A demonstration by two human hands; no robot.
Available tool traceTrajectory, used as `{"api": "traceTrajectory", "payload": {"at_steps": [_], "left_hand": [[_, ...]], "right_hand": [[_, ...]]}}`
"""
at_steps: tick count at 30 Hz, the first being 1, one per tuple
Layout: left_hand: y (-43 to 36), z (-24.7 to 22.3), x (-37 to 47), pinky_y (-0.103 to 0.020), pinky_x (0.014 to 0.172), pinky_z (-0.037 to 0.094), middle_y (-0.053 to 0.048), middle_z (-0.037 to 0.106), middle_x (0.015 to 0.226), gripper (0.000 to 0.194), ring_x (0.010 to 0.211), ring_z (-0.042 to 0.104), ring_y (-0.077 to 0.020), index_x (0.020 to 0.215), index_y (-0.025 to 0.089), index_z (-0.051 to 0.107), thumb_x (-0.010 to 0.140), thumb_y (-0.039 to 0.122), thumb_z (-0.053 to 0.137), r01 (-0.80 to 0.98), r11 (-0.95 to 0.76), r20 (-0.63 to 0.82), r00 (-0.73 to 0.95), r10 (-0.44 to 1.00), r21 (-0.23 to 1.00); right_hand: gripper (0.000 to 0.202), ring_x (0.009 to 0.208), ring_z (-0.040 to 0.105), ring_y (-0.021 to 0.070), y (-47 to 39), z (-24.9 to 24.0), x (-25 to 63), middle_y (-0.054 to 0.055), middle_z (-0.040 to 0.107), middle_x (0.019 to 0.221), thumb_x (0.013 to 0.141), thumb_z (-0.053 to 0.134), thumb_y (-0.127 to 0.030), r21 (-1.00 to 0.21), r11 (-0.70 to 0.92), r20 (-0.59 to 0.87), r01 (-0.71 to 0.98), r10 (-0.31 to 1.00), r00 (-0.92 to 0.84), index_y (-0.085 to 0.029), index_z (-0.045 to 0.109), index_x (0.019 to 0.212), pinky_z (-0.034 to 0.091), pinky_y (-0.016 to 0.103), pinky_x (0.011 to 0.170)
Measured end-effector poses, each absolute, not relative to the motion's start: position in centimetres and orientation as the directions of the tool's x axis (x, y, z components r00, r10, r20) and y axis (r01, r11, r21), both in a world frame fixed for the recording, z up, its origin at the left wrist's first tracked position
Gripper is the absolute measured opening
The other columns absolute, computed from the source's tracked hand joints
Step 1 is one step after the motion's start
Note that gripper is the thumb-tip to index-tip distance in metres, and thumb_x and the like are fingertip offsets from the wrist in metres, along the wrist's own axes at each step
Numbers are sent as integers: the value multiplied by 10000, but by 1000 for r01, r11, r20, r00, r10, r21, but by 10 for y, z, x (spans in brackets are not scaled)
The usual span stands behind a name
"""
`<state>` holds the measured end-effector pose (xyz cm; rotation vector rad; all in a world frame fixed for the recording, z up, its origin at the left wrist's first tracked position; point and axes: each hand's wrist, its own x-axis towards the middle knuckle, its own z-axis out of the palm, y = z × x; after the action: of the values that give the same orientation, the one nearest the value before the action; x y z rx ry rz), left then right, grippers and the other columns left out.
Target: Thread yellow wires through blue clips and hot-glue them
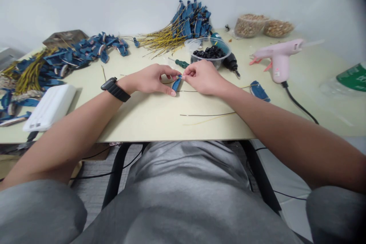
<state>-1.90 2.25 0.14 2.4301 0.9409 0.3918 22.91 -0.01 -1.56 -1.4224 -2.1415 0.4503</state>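
A small blue fabric piece (177, 83) is between my hands over the middle of the table. My left hand (154, 79), with a black watch on its wrist, has its thumb and fingers closed around the piece and a thin wire. The fingertips of my right hand (202, 77) pinch at the piece's upper end, where the tips of both hands nearly meet; the exact grip is too small to make out. Thin dark wires (200, 115) lie on the table below my right hand. Another blue piece (259, 91) lies beyond my right wrist.
Behind my hands stand a clear bowl (224, 54) of black parts, a green screwdriver (182, 63) and a dark tool (232, 63). A pink glue gun (278, 59) is at right. Blue pieces on yellow stems (187, 23) lie at the back; a white box (50, 107) is left.
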Motion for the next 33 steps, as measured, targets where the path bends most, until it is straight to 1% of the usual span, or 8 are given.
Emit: {"api": "traceTrajectory", "payload": {"at_steps": [3,8,17,23,29,33], "left_hand": [[23,2,-19,-347,1027,534,-105,831,1371,834,1162,716,-271,1438,264,857,770,752,964,554,-638,81,717,692,535],[22,3,-18,-340,1025,524,-92,819,1300,798,1103,703,-253,1401,266,872,783,766,947,543,-655,86,732,676,525],[22,4,-17,-342,973,521,-92,783,1189,803,1026,681,-242,1395,256,870,798,790,927,550,-665,81,737,671,505],[22,4,-16,-343,973,517,-99,778,1201,823,1039,682,-247,1402,248,868,796,803,918,554,-664,71,739,670,503],[22,4,-16,-337,958,518,-85,782,1176,780,1022,681,-240,1371,257,871,801,786,922,548,-666,73,742,666,505],[24,3,-17,-341,988,519,-87,787,1209,785,1065,696,-249,1384,254,866,808,785,923,546,-670,64,750,659,504]], "right_hand": [[128,873,716,256,-1,-15,228,105,808,931,1016,751,-175,-544,386,233,745,922,-308,-187,867,962,573,424,912],[127,881,712,264,-2,-14,228,108,809,941,1021,754,-174,-543,381,231,748,924,-304,-193,864,961,554,422,903],[118,898,727,278,0,-15,228,111,813,951,1038,776,-185,-538,377,224,754,926,-303,-195,876,976,573,438,923],[133,882,741,276,-1,-14,228,108,827,940,1030,758,-189,-540,387,237,748,922,-306,-206,871,962,594,447,928],[140,897,746,273,0,-15,228,118,835,963,1036,755,-185,-540,389,237,746,921,-309,-193,877,968,581,442,931],[146,874,730,258,1,-16,229,106,835,953,1038,750,-190,-533,398,246,747,917,-313,-196,877,967,581,425,919]]}}
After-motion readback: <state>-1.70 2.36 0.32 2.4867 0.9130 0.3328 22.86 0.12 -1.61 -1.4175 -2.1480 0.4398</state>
